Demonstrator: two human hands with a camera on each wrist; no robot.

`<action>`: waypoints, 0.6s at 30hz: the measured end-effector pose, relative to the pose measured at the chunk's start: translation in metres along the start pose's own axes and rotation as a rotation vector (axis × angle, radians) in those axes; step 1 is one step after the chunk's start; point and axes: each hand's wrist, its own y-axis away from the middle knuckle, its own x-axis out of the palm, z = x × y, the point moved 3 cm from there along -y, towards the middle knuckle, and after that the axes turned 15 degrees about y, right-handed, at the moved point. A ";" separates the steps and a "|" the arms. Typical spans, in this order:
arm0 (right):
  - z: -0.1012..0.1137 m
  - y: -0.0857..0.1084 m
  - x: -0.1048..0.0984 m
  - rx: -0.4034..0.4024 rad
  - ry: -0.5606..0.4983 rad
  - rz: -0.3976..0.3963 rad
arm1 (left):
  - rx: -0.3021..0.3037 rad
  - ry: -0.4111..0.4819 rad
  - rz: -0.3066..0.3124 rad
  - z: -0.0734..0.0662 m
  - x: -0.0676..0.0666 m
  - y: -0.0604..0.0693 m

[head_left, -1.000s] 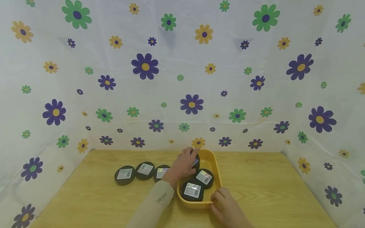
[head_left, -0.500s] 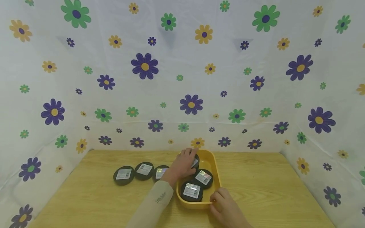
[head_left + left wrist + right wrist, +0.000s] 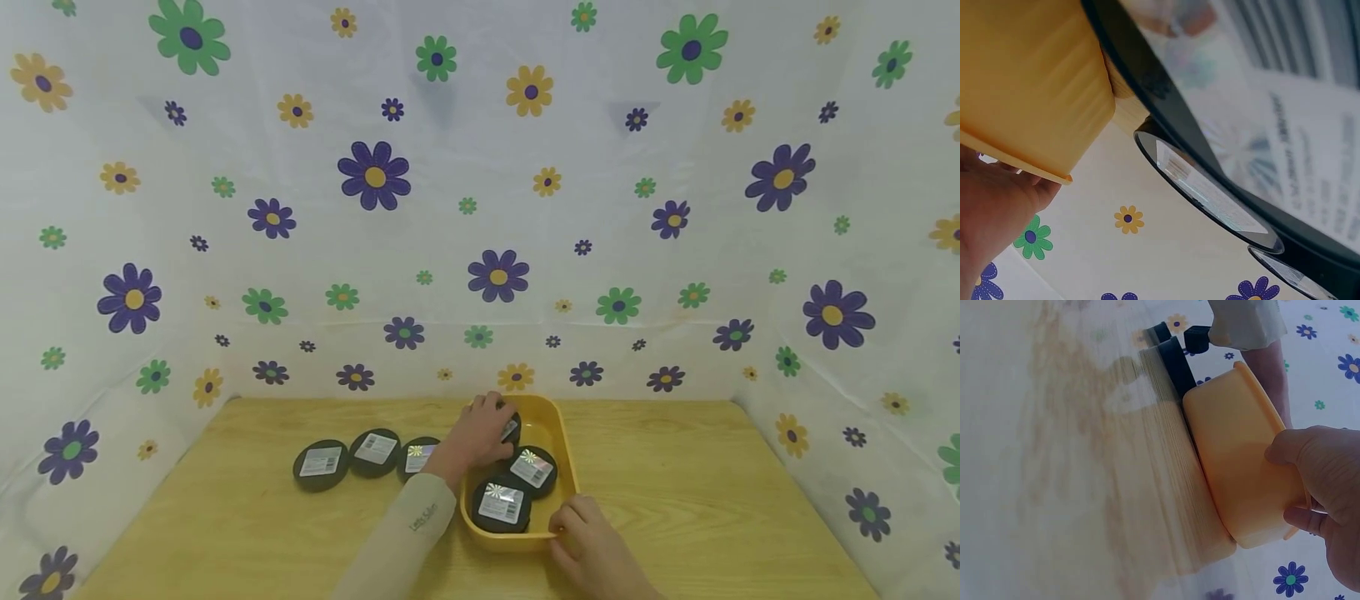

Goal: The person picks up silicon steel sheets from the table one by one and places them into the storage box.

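Note:
In the head view my left hand (image 3: 476, 432) reaches over the left rim of a yellow plastic bin (image 3: 564, 442). Its fingers and thumb grip a flat round black container (image 3: 512, 429) at the far end inside, which they partly cover. Two more such containers, a middle one (image 3: 534, 468) and a near one (image 3: 501, 505), lie in the bin with labels up. My right hand (image 3: 596, 542) pinches the bin's near right corner; the right wrist view shows its thumb (image 3: 1288, 447) against the outer wall. In the left wrist view my left hand (image 3: 997, 209) is at the bin's rim.
Left of the bin, three more round black containers, a left one (image 3: 321, 465), a middle one (image 3: 375, 452) and a right one (image 3: 417, 457), lie in a row on the wooden table (image 3: 675, 483). My left forearm partly covers the right one. A flower-printed cloth (image 3: 435, 250) encloses the table's back and sides.
The view has shifted slightly, so everything sits a little further left in the picture. Both hands keep their places on the container and the bin.

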 end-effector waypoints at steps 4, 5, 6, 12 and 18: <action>0.001 0.000 0.000 0.019 -0.007 0.021 | -0.009 -0.003 0.012 -0.001 -0.001 0.000; 0.001 0.000 0.000 0.031 -0.011 0.033 | -0.007 -0.001 0.012 -0.001 -0.001 0.000; 0.001 0.000 0.000 0.041 -0.015 0.044 | -0.005 0.000 0.013 -0.001 -0.001 0.000; 0.001 -0.001 -0.001 0.049 -0.010 0.061 | -0.001 0.028 0.032 -0.002 0.000 0.000; 0.001 -0.001 -0.001 -0.016 -0.010 -0.006 | -0.008 0.047 0.046 0.001 0.002 0.002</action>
